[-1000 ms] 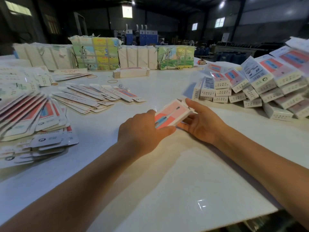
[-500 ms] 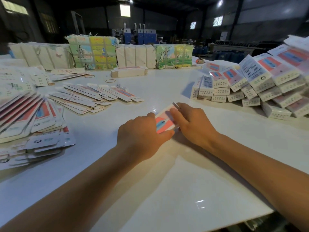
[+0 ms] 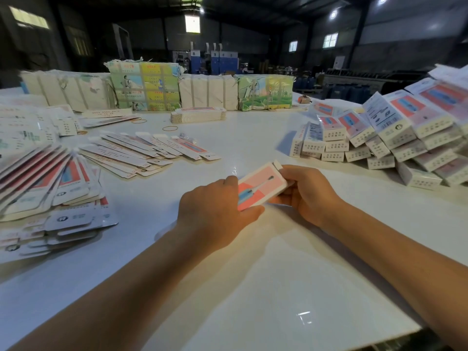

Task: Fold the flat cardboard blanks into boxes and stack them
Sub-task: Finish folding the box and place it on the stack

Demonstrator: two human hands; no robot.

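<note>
Holding the half-formed pink box [image 3: 260, 187] just above the tabletop [image 3: 253, 287], left hand [image 3: 215, 211] fingers clamped on its near end, right hand [image 3: 307, 192] pinching the far end — squeeze square, tuck that far flap [image 3: 276, 164] fully home.

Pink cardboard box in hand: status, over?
Left hand and right hand both grip the pink cardboard box, held above the white table. Far-end flap not yet tucked. Stack of folded boxes at right; path clear.
</note>
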